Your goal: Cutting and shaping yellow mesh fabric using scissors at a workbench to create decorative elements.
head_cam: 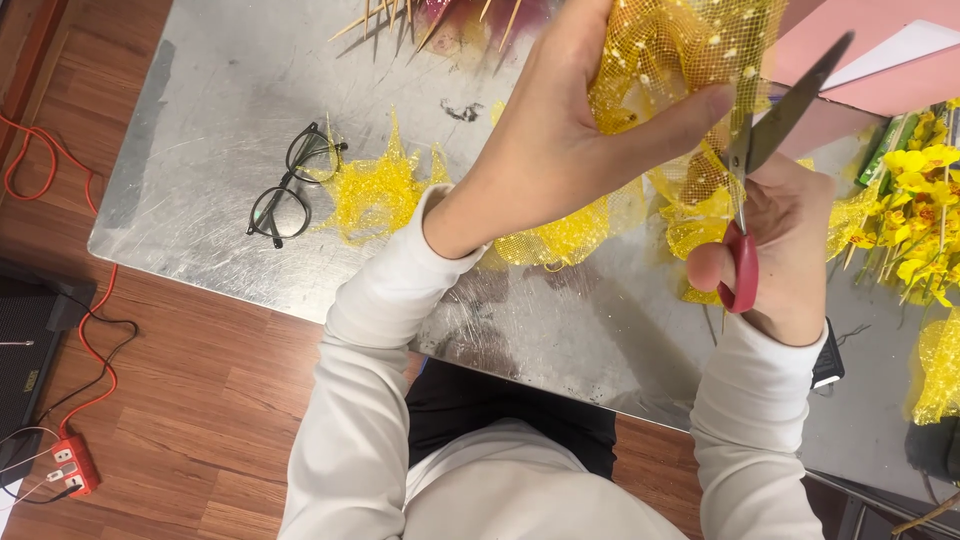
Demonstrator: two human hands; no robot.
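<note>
My left hand [570, 130] grips a bunched piece of yellow dotted mesh [680, 45] above the metal table [210, 130]. My right hand [785, 250] holds red-handled scissors [765, 160], their dark blades apart and pointing up along the mesh's right edge. Loose mesh trails down between both hands. More yellow mesh pieces [375, 195] lie flat on the table under my left forearm.
Black-framed glasses [290, 185] lie on the table's left part. Wooden skewers [420, 20] sit at the far edge. Yellow artificial flowers [920, 200] and pink paper [880, 70] are at the right. An orange cable and power strip [70, 465] lie on the wooden floor.
</note>
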